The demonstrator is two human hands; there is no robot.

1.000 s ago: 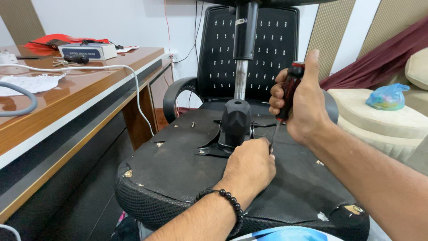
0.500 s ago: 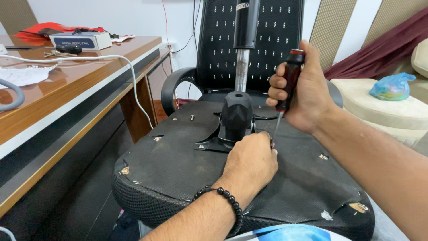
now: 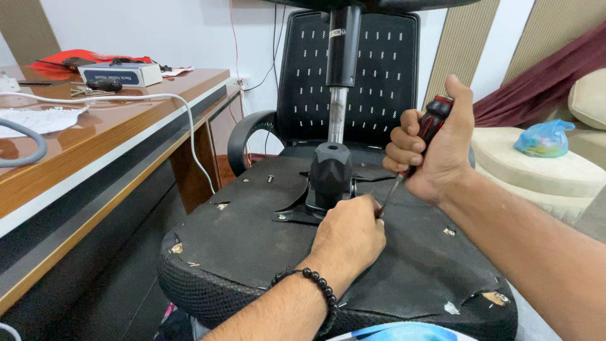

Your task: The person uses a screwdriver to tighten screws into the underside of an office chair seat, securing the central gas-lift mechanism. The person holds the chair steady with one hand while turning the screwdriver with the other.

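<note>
Chair seat (image 3: 240,252): upturned, underside facing me, beneath both my hands.
Desk (image 3: 95,145): well off to the left of my left hand.
Right hand (image 3: 435,155): fist clenched round the screwdriver (image 3: 424,136); a second ago raised, now dropped, tip down by my left knuckles.
Left hand (image 3: 350,233): curled, pressed on the seat just beside the metal plate (image 3: 297,211); whether it pinches anything, cannot tell.
Meaning: tip looks seated at the fastener.

Black chair seat (image 3: 252,252), red-and-black screwdriver (image 3: 431,126), brown wooden desk (image 3: 95,151), blue plastic bag (image 3: 543,139), black bead bracelet (image 3: 312,284)
</note>
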